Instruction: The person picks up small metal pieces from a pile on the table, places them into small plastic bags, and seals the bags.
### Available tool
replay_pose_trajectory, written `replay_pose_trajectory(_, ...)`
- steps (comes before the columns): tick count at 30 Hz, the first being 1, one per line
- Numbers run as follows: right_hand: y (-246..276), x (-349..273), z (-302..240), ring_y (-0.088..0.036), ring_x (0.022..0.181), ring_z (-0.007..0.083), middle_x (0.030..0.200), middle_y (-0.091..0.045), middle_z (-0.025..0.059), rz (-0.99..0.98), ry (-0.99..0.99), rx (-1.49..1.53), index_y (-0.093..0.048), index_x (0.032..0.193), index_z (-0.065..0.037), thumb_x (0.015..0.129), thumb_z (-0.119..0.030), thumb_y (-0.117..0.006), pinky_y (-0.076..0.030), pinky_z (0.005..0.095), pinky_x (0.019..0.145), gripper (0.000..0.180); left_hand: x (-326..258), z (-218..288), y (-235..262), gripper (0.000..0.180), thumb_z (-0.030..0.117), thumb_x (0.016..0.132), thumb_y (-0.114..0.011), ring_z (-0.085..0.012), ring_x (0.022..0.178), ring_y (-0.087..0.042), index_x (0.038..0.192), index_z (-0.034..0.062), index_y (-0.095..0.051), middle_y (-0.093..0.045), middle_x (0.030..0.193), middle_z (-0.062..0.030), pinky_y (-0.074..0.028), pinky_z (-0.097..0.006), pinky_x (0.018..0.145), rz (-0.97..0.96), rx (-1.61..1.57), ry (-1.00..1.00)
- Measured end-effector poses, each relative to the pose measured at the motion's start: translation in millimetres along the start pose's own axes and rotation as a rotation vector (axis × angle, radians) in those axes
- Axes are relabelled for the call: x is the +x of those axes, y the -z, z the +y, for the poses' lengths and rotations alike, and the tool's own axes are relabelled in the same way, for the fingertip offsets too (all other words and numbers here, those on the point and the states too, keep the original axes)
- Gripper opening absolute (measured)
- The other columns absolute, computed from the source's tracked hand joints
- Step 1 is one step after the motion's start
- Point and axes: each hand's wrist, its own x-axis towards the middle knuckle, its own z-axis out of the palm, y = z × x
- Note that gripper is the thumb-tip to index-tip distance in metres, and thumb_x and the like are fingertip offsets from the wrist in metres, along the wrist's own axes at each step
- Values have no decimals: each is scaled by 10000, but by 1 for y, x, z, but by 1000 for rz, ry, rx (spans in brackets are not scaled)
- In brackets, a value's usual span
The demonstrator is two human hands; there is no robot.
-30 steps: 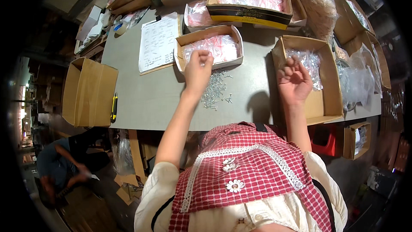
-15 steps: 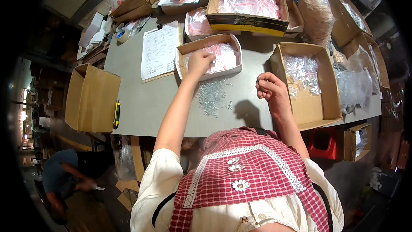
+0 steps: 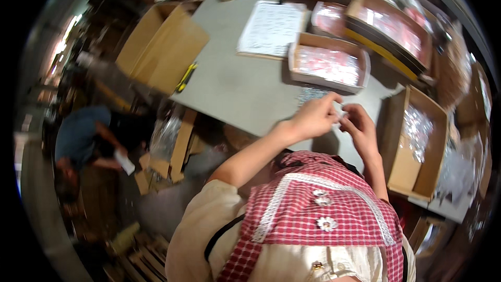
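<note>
The left forearm slants up and rightward to the left hand [image 3: 314,118], its fingers curled toward the right. The right forearm rises steeply to the right hand [image 3: 361,126], thumb and fingers bent leftward. Both sets of fingertips nearly meet, narrowly spaced, around a small pale thing [image 3: 342,113]; blur hides which fingers grip it. Screws [image 3: 310,94] lie on the table [image 3: 235,91] just beyond the left hand.

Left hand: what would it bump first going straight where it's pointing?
The left hand would probably meet the right hand first, though depth is unclear; a small pale blurred thing may sit between them.
</note>
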Motion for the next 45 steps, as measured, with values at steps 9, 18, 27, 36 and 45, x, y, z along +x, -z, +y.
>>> replay_pose_trajectory(9, -2, -3, -8, -608, 649, 116, 801, -621, 22, -211, -265, -22, -622, 954, -16, 920, -101, -652, -515, 267, 608, 97, -37, -3, -12, 330, 40, 802, -589, -348, 800, -701, 1131, 23, -603, -712, 808, -151, -540, -468, 759, 243, 159, -23)
replay_pose_trajectory(18, -3, -7, -16, -458, 477, 70, 664, -506, -14, -328, -184, 1, -514, 848, -53, 963, -169, -647, -374, 219, 405, 211, -43, -5, -15, 233, 13, 760, -651, -338, 752, -696, 988, 5, -602, -713, 760, -134, -533, -441, 711, 286, -153, -46)
replay_pose_trajectory(27, -4, -9, -9, -321, 545, -7, 676, -432, -86, -188, -114, 36, -472, 774, -98, 939, -109, -669, -209, 182, 477, 257, -44, 3, -11, 181, 185, 812, -686, -328, 685, -683, 743, 19, -670, -693, 711, -137, -545, -435, 673, 371, 150, -51)
replay_pose_trajectory(36, -11, -15, -19, -330, 554, -9, 712, -519, -62, -247, -144, 26, -551, 822, -79, 907, -120, -665, -189, 180, 499, 148, -38, 4, -13, 301, 291, 871, -655, -241, 614, -698, 737, 30, -717, -710, 677, -112, -545, -374, 614, 83, -88, 17)
replay_pose_trajectory(45, 4, -9, -13, -423, 530, 31, 700, -555, 3, -344, -237, 118, -511, 767, -78, 935, -199, -655, -227, 177, 460, 251, -40, -4, -9, 220, 200, 875, -650, -178, 643, -717, 777, 12, -711, -726, 702, -91, -550, -328, 604, 19, -210, 40)
